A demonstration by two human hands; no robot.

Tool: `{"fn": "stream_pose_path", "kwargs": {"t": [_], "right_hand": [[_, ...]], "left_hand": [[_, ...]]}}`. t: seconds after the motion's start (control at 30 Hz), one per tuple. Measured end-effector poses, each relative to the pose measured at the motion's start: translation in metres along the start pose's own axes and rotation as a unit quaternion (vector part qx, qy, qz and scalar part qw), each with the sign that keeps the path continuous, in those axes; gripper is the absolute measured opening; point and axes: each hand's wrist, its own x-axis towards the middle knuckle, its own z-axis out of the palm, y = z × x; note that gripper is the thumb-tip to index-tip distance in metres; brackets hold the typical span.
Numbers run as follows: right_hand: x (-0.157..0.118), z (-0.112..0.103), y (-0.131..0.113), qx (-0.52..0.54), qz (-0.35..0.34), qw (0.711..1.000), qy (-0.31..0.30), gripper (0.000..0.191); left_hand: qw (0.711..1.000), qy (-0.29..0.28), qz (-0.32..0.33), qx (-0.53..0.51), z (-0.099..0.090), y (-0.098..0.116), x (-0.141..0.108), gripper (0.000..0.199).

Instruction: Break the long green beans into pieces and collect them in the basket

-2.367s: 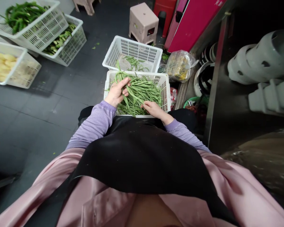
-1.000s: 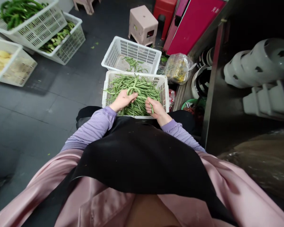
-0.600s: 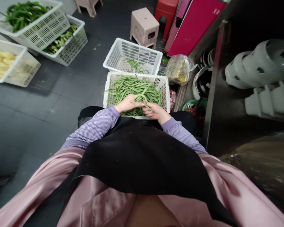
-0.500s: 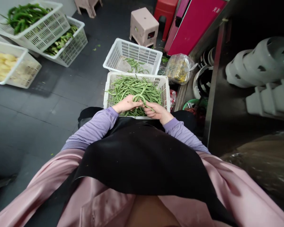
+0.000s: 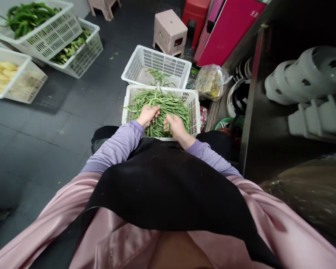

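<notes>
Long green beans (image 5: 170, 101) lie heaped in a white slotted plastic basket (image 5: 195, 106) at my lap. Over the left part of the heap is my left hand (image 5: 148, 114), its thumb and fingers pinched together. A paler bean (image 5: 156, 98) stretches away from that hand and seems to be in its grip. My right hand (image 5: 177, 128) hovers over the near right part of the heap, fingers curled and thumb bent over. Whatever it may hold is hidden by the fingers. A gap separates the two hands.
Behind stands another white basket (image 5: 126, 76) with a few beans (image 5: 159, 76). A pinkish stool (image 5: 170, 31) and clear bag (image 5: 212, 82) are beyond. Left are crates of green peppers (image 5: 30, 16) and peeled potatoes (image 5: 1, 74). A metal shelf (image 5: 250, 112) borders the right.
My hands were together at a looped bean; now they are apart, the left slightly farther left. The loop no longer shows between them.
</notes>
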Motion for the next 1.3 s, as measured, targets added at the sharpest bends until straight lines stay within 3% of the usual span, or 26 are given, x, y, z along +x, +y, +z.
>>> {"fn": "stream_pose_path", "kwargs": {"t": [0.1,0.2,0.33,0.47,0.57,0.67,0.73,0.8,0.87,0.97,1.07,1.13,1.2,1.3], "right_hand": [[0.011,-0.031,-0.008,0.052,0.092,0.994,0.007,0.033],[0.014,-0.046,0.0,0.049,0.165,0.982,-0.076,0.033],[0.008,-0.04,0.019,-0.002,0.138,0.98,-0.146,0.025],[0.007,-0.035,0.026,-0.037,0.093,0.979,-0.176,0.028],[0.013,-0.04,0.022,-0.005,0.061,0.992,-0.113,0.027],[0.026,-0.055,0.013,0.057,0.038,0.997,0.025,0.027],[0.036,-0.066,0.008,0.056,0.039,0.993,0.101,0.034],[0.042,-0.072,0.005,0.013,0.058,0.991,0.122,0.045],[0.042,-0.068,0.004,-0.034,0.08,0.993,0.075,0.051],[0.029,-0.049,0.004,-0.052,0.08,0.993,-0.072,0.046],[0.011,-0.032,0.001,-0.041,0.082,0.977,-0.194,0.04],[0.004,-0.027,-0.001,-0.019,0.102,0.971,-0.217,0.043],[0.003,-0.026,-0.002,0.017,0.117,0.977,-0.18,0.047],[0.013,-0.029,-0.002,0.081,0.112,0.989,-0.042,0.045]], "left_hand": [[0.987,-0.082,-0.058,-0.128,-0.014,0.01,0.004,0.041],[0.965,-0.115,-0.089,-0.219,-0.024,0.02,0.007,0.038],[0.946,-0.12,-0.114,-0.277,-0.025,0.028,0.012,0.038],[0.952,-0.093,-0.104,-0.272,-0.025,0.025,0.015,0.035],[0.971,-0.029,-0.048,-0.231,-0.025,0.017,0.013,0.033],[0.981,0.018,0.015,-0.191,-0.025,0.01,0.004,0.033],[0.982,0.001,0.031,-0.186,-0.025,0.009,-0.004,0.033],[0.98,-0.04,0.029,-0.193,-0.023,0.012,-0.013,0.033],[0.977,-0.084,0.014,-0.195,-0.019,0.017,-0.019,0.033],[0.975,-0.127,-0.004,-0.182,-0.01,0.021,-0.021,0.032],[0.976,-0.125,-0.008,-0.18,-0.005,0.017,-0.016,0.034],[0.975,-0.106,-0.001,-0.197,-0.005,0.014,-0.012,0.037],[0.976,-0.076,0.034,-0.202,-0.006,0.013,-0.013,0.036],[0.98,-0.023,0.134,-0.144,-0.005,0.014,-0.027,0.027]]}}
